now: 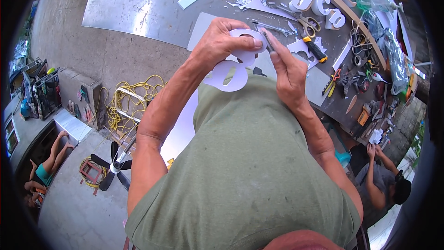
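Note:
My left hand (229,39) pinches a white flat cut-out (229,76) with rounded lobes and holes, its thumb pressed on the upper part. The cut-out hangs in front of my green shirt, over the near edge of the table. My right hand (289,67) is closed beside the cut-out's upper right edge, fingers pointing up. A thin grey blade-like tool (267,40) shows between its fingers and touches or nearly touches that edge; its exact kind is hard to make out. Beyond my hands lie scissors (309,27) and a yellow-and-black handled tool (315,49).
The metal-topped table (152,11) carries white scraps, raised white letters (305,0), pliers (331,82) and a clear bottle (377,3). A yellow cord (129,104) and a fan (114,166) are at left. Another person (381,180) works at right; someone lies at far left (48,166).

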`<move>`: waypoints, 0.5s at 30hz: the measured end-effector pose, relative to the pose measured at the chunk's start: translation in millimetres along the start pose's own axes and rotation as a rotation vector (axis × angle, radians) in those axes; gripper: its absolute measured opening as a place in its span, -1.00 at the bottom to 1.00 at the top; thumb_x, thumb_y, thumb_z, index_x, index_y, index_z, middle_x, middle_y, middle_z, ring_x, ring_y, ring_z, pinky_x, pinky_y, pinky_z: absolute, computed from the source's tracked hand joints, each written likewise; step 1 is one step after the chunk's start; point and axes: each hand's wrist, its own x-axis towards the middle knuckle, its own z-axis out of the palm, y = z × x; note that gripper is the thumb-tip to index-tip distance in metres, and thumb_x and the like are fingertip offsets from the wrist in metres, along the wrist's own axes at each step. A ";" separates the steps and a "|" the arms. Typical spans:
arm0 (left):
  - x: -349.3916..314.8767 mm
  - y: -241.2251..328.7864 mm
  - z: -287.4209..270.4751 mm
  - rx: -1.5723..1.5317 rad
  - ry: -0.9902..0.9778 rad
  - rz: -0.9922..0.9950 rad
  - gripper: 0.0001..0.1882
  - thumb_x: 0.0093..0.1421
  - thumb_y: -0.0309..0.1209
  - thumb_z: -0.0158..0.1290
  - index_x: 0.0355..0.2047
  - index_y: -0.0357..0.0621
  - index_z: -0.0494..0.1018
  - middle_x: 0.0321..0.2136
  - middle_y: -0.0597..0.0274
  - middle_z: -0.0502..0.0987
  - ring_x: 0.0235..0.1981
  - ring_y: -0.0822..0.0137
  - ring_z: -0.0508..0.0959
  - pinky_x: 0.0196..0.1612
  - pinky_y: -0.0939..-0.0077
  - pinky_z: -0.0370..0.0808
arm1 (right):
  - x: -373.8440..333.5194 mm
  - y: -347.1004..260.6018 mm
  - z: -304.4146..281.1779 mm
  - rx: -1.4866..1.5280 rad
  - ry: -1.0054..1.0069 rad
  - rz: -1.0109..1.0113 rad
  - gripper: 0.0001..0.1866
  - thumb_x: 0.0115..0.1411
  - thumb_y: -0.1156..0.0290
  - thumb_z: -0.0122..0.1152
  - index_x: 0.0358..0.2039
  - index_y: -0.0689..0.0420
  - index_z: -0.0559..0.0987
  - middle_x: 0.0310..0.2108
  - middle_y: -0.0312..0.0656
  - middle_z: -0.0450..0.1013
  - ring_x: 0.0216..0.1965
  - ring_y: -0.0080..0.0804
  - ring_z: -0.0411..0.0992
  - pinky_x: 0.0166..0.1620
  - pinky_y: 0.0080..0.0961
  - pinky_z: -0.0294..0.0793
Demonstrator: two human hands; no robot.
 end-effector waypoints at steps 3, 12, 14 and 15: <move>-0.7 0.7 3.4 -0.044 -0.031 0.012 -0.78 0.06 -0.40 0.31 -0.33 -0.30 0.66 -0.49 0.17 0.66 -0.49 0.46 0.62 -0.39 0.58 0.54 | 11.0 -1.6 2.2 0.023 -0.007 -0.016 -0.57 0.31 0.65 0.04 0.19 0.24 0.46 0.12 0.05 0.48 0.10 -0.14 0.52 0.09 -0.40 0.50; 0.9 -1.0 5.4 -0.051 -0.005 0.061 -0.79 0.08 -0.41 0.29 -0.34 -0.32 0.65 -0.49 0.17 0.66 -0.49 0.45 0.62 -0.39 0.58 0.55 | 14.6 -4.8 3.1 -0.018 0.017 0.027 -0.58 0.32 0.62 0.06 0.19 0.18 0.48 0.09 0.01 0.51 0.01 -0.17 0.57 -0.01 -0.44 0.54; 3.9 1.9 0.1 0.009 0.001 0.053 -0.81 0.09 -0.43 0.28 -0.34 -0.33 0.64 -0.49 0.17 0.66 -0.48 0.46 0.62 -0.38 0.57 0.55 | 8.4 9.6 1.6 -0.033 0.029 -0.026 -0.58 0.31 0.63 0.05 0.19 0.18 0.48 0.09 0.01 0.51 0.00 -0.16 0.58 -0.02 -0.45 0.54; 3.5 0.6 0.3 0.009 0.002 0.053 -0.81 0.09 -0.43 0.28 -0.34 -0.33 0.64 -0.49 0.17 0.66 -0.48 0.46 0.62 -0.38 0.57 0.55 | 7.8 7.9 1.6 -0.048 0.040 -0.066 -0.58 0.31 0.64 0.04 0.19 0.18 0.49 0.08 0.01 0.52 -0.01 -0.16 0.58 -0.03 -0.45 0.54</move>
